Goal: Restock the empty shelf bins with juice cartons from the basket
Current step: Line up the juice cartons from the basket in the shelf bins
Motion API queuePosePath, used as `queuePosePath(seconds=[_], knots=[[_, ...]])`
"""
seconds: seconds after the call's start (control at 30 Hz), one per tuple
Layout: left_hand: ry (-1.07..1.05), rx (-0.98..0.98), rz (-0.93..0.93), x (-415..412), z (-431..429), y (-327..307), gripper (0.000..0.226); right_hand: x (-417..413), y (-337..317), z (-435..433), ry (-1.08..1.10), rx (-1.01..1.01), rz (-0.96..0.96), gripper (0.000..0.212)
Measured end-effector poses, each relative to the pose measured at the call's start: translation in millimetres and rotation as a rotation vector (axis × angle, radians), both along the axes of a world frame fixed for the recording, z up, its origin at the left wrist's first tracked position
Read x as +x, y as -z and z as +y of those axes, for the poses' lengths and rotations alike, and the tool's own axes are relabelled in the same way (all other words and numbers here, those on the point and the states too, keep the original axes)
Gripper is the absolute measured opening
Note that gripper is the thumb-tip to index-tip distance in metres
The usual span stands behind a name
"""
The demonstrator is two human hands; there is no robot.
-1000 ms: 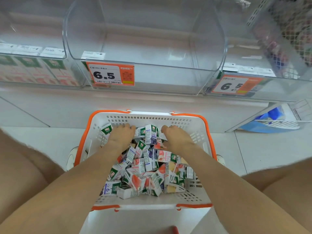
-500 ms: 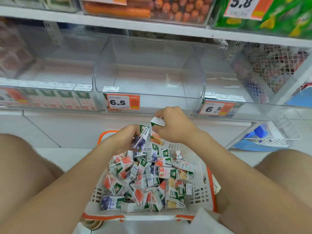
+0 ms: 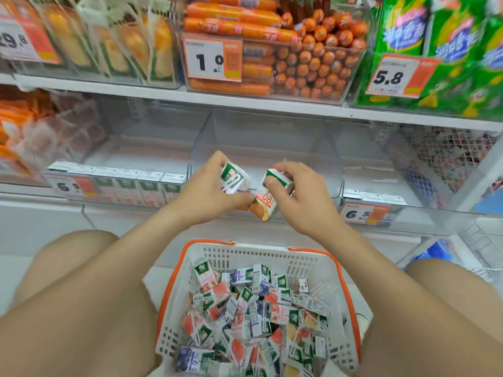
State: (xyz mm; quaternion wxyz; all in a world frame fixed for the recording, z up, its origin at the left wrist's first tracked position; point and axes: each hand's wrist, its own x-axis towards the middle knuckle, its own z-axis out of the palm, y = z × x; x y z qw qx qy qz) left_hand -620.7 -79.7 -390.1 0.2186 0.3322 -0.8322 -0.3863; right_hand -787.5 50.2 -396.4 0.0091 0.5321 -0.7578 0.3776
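The left hand (image 3: 206, 191) is covering much of its green-topped carton (image 3: 232, 176), and the right hand (image 3: 299, 197) is hiding the orange carton (image 3: 265, 200) along its top. Below both hands, the basket (image 3: 174, 281) is running off the bottom edge, its cartons' print showing too small to read.

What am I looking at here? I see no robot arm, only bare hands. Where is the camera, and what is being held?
There is no machine. A person does the work, and the single camera sits on their head, looking forward and down, so the hands reach in from below.

The left hand grips one small carton. The right hand grips an orange carton. Both are raised in front of the clear middle bin, which looks empty.

The left bin has a row of cartons along its front.

Below the hands stands a white basket with orange handles, holding many loose cartons.

The shelf above carries sausages and green packs.
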Motion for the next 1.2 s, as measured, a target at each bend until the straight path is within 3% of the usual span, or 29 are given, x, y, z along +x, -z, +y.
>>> queuePosePath(seconds=[0.1, 0.3, 0.5, 0.73, 0.8, 0.97, 1.07, 1.13, 1.2], knots=[[-0.094, -0.205, 0.154, 2, -18, -4, 0.044, -3, 1, -9, -0.048, -0.08, -0.004, 0.024], [-0.307, -0.065, 0.264, -6, -31, 0, 0.055, -16, -5, -40, -0.113, -0.181, 0.103, 0.037], [-0.271, 0.016, 0.259, -12, -38, -4, 0.031, -30, 16, -85, -0.203, 0.126, 0.292, 0.041], [-0.33, 0.029, 0.186, -24, -49, 0, 0.025, -22, 30, -115, -0.215, 0.289, -0.034, 0.029], [-0.328, 0.004, 0.185, -24, -52, -1, 0.027, -25, 26, -118, -0.278, 0.381, -0.069, 0.017], [-0.315, 0.045, 0.218, -19, -51, 2, 0.03, -31, 24, -117, -0.327, 0.472, -0.059, 0.027], [-0.28, 0.098, 0.273, -18, -47, 1, 0.038, -33, 22, -110, -0.25, 0.375, -0.155, 0.04], [-0.226, 0.112, 0.304, -19, -43, 0, 0.039, -29, 12, -98, -0.236, 0.2, -0.337, 0.051], [-0.133, 0.144, 0.323, -20, -38, -3, 0.035, -28, 0, -83, -0.292, 0.071, -0.533, 0.048]])
